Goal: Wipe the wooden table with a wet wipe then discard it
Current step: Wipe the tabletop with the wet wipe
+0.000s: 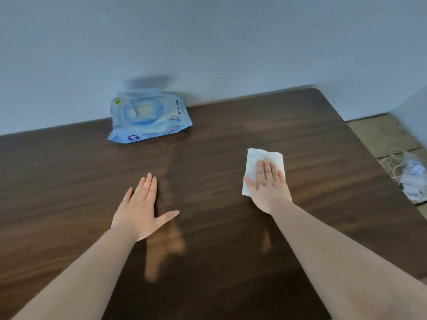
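A dark wooden table (231,139) fills most of the view. A white wet wipe (254,159) lies spread flat on it, right of centre. My right hand (268,185) presses flat on the wipe's near half, fingers straight and together. My left hand (143,206) rests palm down on the bare wood to the left, thumb spread out, holding nothing. A light blue pack of wet wipes (147,116) sits at the back of the table by the wall, its lid flap raised.
A pale wall (208,42) runs along the table's far edge. Right of the table, on the floor, lies a clear plastic bag (413,179) with white and blue contents. The table's right edge slants down toward it.
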`<state>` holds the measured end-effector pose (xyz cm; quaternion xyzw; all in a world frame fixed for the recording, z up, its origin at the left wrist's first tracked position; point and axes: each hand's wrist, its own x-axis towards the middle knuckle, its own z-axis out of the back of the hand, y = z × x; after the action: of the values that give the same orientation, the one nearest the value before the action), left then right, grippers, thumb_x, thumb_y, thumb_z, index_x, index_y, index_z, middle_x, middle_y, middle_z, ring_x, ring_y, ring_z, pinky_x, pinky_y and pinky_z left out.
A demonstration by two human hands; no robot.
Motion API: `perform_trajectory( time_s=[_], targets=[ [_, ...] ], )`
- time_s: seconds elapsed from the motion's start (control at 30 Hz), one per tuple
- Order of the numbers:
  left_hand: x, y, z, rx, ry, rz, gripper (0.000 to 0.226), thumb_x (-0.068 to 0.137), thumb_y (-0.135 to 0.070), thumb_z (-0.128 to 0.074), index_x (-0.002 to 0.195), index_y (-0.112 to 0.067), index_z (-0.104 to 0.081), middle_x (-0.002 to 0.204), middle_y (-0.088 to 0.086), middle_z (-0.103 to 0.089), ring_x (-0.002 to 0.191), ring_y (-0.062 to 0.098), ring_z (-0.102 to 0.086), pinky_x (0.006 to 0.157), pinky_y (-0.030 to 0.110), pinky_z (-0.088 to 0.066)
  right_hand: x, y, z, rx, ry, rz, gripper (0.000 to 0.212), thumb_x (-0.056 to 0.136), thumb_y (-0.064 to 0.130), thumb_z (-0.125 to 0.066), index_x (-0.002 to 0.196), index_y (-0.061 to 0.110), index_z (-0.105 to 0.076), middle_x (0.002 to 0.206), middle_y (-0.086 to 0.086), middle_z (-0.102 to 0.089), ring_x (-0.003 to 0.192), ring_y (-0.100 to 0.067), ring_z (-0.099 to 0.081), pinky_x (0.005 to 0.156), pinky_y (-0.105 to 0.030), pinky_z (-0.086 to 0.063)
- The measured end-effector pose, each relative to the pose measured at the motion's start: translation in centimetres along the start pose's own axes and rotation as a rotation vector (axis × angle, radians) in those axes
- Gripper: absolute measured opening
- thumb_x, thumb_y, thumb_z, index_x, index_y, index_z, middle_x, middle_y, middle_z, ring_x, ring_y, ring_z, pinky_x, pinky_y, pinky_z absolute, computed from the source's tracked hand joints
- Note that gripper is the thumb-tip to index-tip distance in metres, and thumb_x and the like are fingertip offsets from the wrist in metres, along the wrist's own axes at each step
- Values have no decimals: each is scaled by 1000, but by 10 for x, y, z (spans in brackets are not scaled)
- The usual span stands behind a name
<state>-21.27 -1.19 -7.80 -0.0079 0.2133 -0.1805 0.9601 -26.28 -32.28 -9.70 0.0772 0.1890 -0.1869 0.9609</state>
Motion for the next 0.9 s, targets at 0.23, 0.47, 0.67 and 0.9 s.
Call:
perform_trajectory(
  time_s=[0.23,0.47,0.67,0.9],
  targets=[
    [-98,130,-30,-100,-8,301,116,62,-87,-9,148,-12,13,158,2,16,145,15,13,119,38,-2,-31,158,-32,-58,18,304,67,96,53,-3,147,17,20,158,-6,20,145,-21,17,119,-39,9],
    [-182,225,-61,-172,-44,525,119,62,-89,-13,148,-10,12,158,5,16,145,16,13,119,39,-2,-73,308,-64,-126,57,538,66,97,52,-4,147,17,19,157,-5,21,145,-20,19,117,-37,13],
    [-217,267,-82,-206,-64,620,124,60,-94,-10,147,-9,17,157,6,21,145,17,17,119,39,1,-106,429,-91,-157,86,716,66,97,52,-8,148,16,15,158,-4,18,145,-18,18,118,-37,12],
    [-213,272,-83,-247,-110,678,131,53,-97,-9,144,-8,22,156,8,24,144,20,20,118,36,4,-135,529,-113,-156,71,843,68,98,52,-12,150,14,11,159,-7,14,146,-21,16,115,-36,14]
  ],
)
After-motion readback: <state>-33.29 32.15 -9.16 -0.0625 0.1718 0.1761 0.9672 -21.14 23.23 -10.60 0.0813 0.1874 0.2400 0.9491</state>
